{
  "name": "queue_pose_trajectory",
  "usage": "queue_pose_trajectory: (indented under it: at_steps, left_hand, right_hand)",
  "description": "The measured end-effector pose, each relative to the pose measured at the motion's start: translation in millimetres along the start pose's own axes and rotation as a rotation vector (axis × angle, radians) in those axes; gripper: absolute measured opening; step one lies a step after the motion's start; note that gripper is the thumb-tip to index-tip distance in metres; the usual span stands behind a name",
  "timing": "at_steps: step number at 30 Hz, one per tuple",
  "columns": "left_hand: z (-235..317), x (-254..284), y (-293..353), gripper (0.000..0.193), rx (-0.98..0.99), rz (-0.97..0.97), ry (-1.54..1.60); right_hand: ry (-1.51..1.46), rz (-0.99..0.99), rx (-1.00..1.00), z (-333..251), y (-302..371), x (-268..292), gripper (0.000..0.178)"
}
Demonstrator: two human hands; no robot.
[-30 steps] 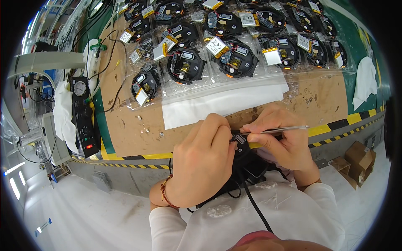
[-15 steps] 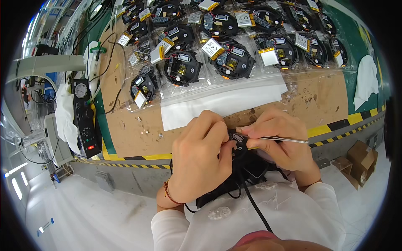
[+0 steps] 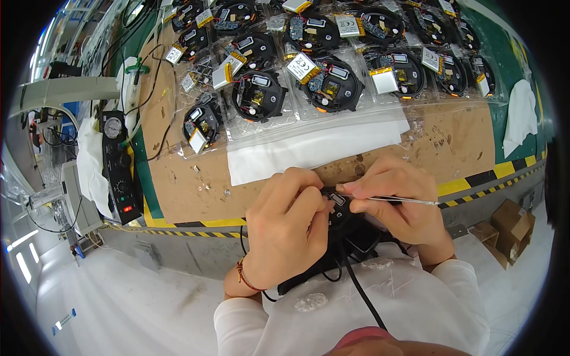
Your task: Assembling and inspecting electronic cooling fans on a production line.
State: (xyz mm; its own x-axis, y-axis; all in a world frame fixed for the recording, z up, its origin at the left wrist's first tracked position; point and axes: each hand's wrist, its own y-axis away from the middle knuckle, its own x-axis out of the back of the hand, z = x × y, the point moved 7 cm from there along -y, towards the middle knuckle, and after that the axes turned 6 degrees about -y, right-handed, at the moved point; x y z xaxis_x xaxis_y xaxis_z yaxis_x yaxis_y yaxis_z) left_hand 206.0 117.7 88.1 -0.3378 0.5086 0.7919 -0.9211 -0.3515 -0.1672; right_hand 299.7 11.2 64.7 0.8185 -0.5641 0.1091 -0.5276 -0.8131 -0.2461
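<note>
My left hand [image 3: 289, 228] is closed around the left side of a small black round electronic housing [image 3: 340, 209], held at the table's front edge. Much of that housing is hidden behind my fingers. In a pinch between thumb and fingers, my right hand [image 3: 399, 200] grips thin metal tweezers [image 3: 409, 200]. Their tips reach to the housing's upper part, and what they touch there is too small to make out. Beyond my hands lies a white cloth or paper sheet [image 3: 314, 151].
Clear plastic trays [image 3: 285, 127] across the back hold several black round housings [image 3: 332, 83] with wired silver batteries [image 3: 303, 68]. A black control box with a gauge [image 3: 120, 166] stands at left. A white cloth [image 3: 521, 118] lies at right; a cardboard box [image 3: 513, 225] sits below.
My left hand has shifted slightly down, and the housing has tilted a little. My right hand still pinches the tweezers in nearly the same place.
</note>
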Motion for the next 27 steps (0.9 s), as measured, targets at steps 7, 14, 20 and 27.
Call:
queue_pose_trajectory:
  at_steps: [7, 14, 20, 27]
  left_hand:
    - [-6.4, -6.1, -2.6, 0.021, 0.006, -0.029, 0.097]
    - [-7.4, -9.0, -2.5, 0.020, 0.002, -0.031, 0.097]
    - [-1.0, -6.3, 0.4, 0.017, -0.004, -0.085, 0.050]
    - [21.2, 3.6, 10.4, 0.031, -0.103, -0.230, -0.112]
  right_hand:
    - [0.022, -0.024, -0.007, 1.2, 0.9, -0.2, 0.019]
    - [0.018, -0.036, 0.080, -2.3, 1.1, -1.3, 0.017]
    - [-0.039, -0.018, 0.094, -0.2, 5.0, 0.8, 0.018]
    - [-0.156, 0.089, 0.092, 2.0, 6.7, 9.6, 0.016]
